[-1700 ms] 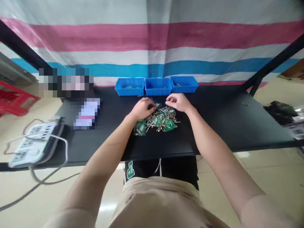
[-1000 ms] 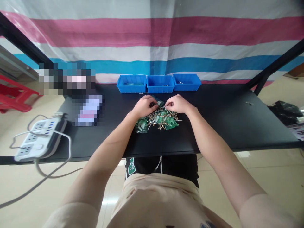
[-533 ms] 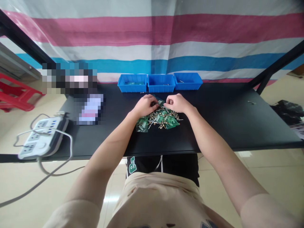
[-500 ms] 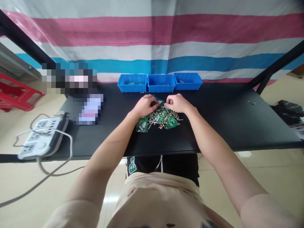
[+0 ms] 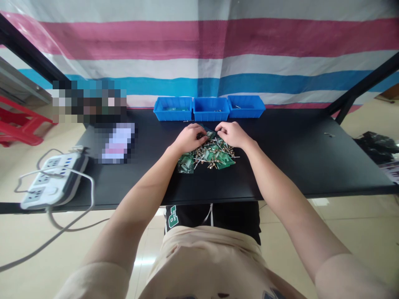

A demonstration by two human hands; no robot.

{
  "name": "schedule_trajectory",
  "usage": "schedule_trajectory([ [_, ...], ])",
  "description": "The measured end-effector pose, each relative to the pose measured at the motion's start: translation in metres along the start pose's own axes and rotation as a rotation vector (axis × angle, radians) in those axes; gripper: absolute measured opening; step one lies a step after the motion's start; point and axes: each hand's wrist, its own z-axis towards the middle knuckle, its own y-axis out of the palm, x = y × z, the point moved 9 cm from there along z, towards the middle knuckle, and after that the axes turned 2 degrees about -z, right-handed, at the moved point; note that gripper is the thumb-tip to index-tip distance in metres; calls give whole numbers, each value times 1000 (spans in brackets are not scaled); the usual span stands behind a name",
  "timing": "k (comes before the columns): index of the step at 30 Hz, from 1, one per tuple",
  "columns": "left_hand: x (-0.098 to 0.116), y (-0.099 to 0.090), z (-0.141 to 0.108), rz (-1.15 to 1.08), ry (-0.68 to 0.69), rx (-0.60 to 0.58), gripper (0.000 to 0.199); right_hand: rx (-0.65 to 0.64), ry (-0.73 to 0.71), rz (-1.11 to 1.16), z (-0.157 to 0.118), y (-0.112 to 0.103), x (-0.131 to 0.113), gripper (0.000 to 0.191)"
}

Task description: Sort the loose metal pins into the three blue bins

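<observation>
A heap of metal pieces with long thin pins, like blind rivets [image 5: 212, 165], lies on the black table mixed with small green plastic packets [image 5: 227, 159]. My left hand [image 5: 190, 137] rests at the heap's upper left, its fingers curled inward over the pieces; what they hold, if anything, is hidden. Just above the heap's upper right is my right hand [image 5: 232, 133], its thumb and fingers bent together as in a pinch. Anything between those fingertips is too small to make out. A clear packet [image 5: 186, 163] sits below my left wrist.
Three blue bins [image 5: 210, 115] stand in a row behind the heap, with small items inside. A phone with a blurred screen [image 5: 118, 141] and a white power strip [image 5: 56, 178] with cables are at left. Small metal pieces [image 5: 329, 135] lie far right on the black table [image 5: 289, 158].
My right hand has shifted slightly up and its fingers have moved a little. My left hand stays almost still at the heap.
</observation>
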Motion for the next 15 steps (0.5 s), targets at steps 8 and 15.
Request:
schedule_trajectory([
  [8, 19, -13, 0, -54, 88, 96, 30, 44, -56, 349, -1, 6, -15, 19],
  [15, 22, -14, 2, -70, 124, 106, 27, 43, -98, 414, 0, 10, -20, 14],
])
